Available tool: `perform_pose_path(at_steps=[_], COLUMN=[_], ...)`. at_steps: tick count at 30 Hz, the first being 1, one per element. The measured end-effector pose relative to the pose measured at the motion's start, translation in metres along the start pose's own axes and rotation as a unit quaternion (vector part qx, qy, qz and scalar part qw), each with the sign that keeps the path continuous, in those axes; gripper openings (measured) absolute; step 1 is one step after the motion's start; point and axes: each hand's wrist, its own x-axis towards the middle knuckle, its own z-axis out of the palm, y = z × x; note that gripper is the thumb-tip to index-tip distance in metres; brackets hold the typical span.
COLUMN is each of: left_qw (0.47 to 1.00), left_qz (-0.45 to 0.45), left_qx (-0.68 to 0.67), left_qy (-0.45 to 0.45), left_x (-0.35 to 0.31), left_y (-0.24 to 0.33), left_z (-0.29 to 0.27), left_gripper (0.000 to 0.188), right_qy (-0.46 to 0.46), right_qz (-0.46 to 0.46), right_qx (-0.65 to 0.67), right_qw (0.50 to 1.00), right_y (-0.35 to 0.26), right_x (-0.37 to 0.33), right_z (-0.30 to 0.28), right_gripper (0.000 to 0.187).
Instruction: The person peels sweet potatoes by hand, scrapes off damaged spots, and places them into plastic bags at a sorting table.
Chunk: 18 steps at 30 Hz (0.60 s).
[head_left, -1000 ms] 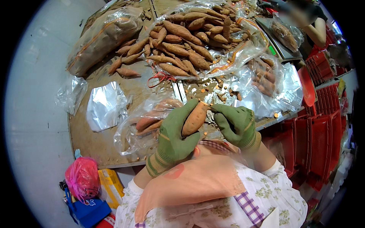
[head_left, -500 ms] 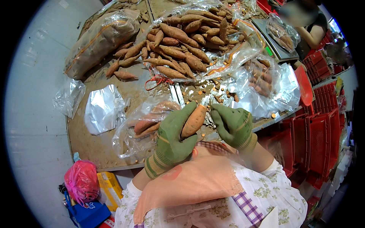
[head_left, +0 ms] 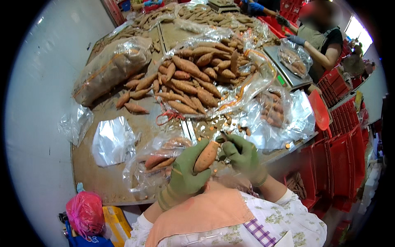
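1. My left hand [head_left: 187,171] (green glove) is wrapped around one sweet potato [head_left: 206,156], gripping it tilted above the table's near edge [head_left: 94,181].
2. My right hand [head_left: 242,155] sits just right of it, fingers curled at the potato's upper tip; what they pinch I cannot tell.
3. The heap of sweet potatoes [head_left: 197,78] lies well beyond on clear plastic.

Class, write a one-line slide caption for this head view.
Green-gloved left hand holds a sweet potato while the right hand works at its tip.
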Motion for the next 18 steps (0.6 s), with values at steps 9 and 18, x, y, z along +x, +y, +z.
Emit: perform_pose_path(at_steps=[9, 18], left_qw=[0.998, 0.993], left_qz=[0.037, -0.031], left_qx=[-0.018, -0.094], left_qy=[-0.055, -0.066], left_x=[0.007, 0.004], left_y=[0.003, 0.009], left_z=[0.000, 0.003], left_gripper=[0.075, 0.078], right_qy=[-0.092, -0.072], right_qz=[0.099, 0.057], right_qx=[0.088, 0.150], right_qw=[0.987, 0.984], right_y=[0.003, 0.009], right_x=[0.015, 0.008], right_z=[0.005, 0.004], right_gripper=[0.043, 0.035])
